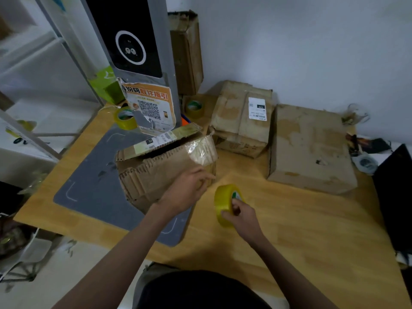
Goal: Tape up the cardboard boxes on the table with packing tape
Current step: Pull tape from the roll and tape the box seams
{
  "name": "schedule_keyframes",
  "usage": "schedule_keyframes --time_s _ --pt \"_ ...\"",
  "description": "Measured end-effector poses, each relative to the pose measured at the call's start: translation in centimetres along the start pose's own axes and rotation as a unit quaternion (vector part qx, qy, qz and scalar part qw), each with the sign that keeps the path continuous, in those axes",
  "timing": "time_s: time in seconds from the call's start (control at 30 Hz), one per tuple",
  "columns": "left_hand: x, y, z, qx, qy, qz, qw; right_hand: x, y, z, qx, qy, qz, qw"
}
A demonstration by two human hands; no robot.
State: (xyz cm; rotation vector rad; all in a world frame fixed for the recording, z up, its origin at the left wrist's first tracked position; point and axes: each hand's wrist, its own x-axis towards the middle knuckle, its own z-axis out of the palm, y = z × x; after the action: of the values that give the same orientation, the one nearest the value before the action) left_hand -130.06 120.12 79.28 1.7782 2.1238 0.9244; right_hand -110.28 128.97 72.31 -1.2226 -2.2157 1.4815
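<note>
A torn cardboard box [156, 168] with ragged corrugated edges lies on a grey mat [93, 184], its top flap partly open and clear tape crumpled at its right corner. My left hand [189, 188] rests against the box's right front side, fingers pinched together at the box's edge. My right hand [239, 216] grips a yellow roll of packing tape [224, 202] held upright just right of the box, above the wooden table [301, 230].
Two more cardboard boxes stand behind: one with a white label [243, 121] and a larger one [310, 148] at the right. Spare tape rolls lie at back left [125, 118] and back centre [194, 108]. A grey kiosk post [133, 41] stands behind the mat.
</note>
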Motion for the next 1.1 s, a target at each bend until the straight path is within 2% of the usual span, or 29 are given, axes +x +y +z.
schedule_keyframes --time_s 0.1,0.2,0.53,0.9,1.03,1.1 --pt "0.7 0.2 1.3 -0.019 -0.089 -0.041 0.995 -0.6 -0.6 -0.8 0.046 0.007 -0.005 0.999" --pt "1.2 0.8 1.6 -0.057 -0.123 -0.058 0.989 -1.3 -1.6 -1.3 0.083 0.020 -0.015 0.996" --pt "2.4 1.8 0.1 -0.103 -0.062 -0.111 0.986 -1.0 -3.4 -2.0 0.104 -0.005 -0.025 0.994" --pt "3.1 2.6 0.3 -0.100 -0.091 -0.189 0.972 -1.4 -4.5 -1.8 0.115 -0.002 -0.004 0.993" --pt "3.3 2.6 0.3 -0.080 -0.121 -0.197 0.970 -1.5 -5.1 -1.9 0.110 -0.007 0.028 0.993" --pt "3.6 2.4 -0.1 -0.084 -0.104 -0.217 0.967 -1.2 -5.4 -2.2 0.108 -0.010 0.051 0.993"
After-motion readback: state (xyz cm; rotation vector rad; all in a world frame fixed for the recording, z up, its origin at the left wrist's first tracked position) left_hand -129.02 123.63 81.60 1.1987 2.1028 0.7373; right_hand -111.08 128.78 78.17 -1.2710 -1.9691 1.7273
